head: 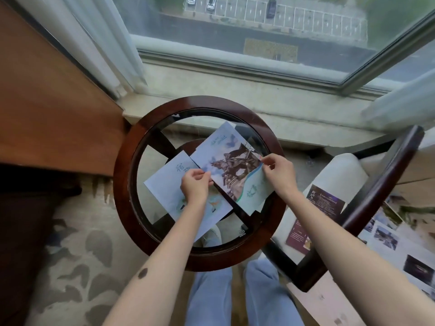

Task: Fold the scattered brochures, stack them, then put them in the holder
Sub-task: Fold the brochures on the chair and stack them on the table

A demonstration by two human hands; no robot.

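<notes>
- Because the pictured brochure (231, 161) was pinched only at two edges, with its middle slack over smooth glass, the fold could have come out skewed if one hand had led the other, and the corners would not have met.
- Since that sheet overlapped the pale brochure (164, 182) beneath it, the left fingers might have caught both sheets and dragged the lower one into the crease, or off toward the table rim (122, 165) at 8 o'clock.
- The left hand (195, 184) was closed in a pinch on the pictured brochure's near-left edge, about 8 o'clock of the sheet.
- The right hand (279, 171) pinched its right edge at about 3 o'clock.
- The two hands were well apart, with the sheet spanning between them.
- The pictured brochure lay across the table's centre, running out toward 1 o'clock.
- The pale one lay toward 8 o'clock, partly under the left hand.
- Further sheets, among them a dark brochure (315, 215), lay on the chair (339, 175) at 4 o'clock of the table.
- No holder was in view.
</notes>
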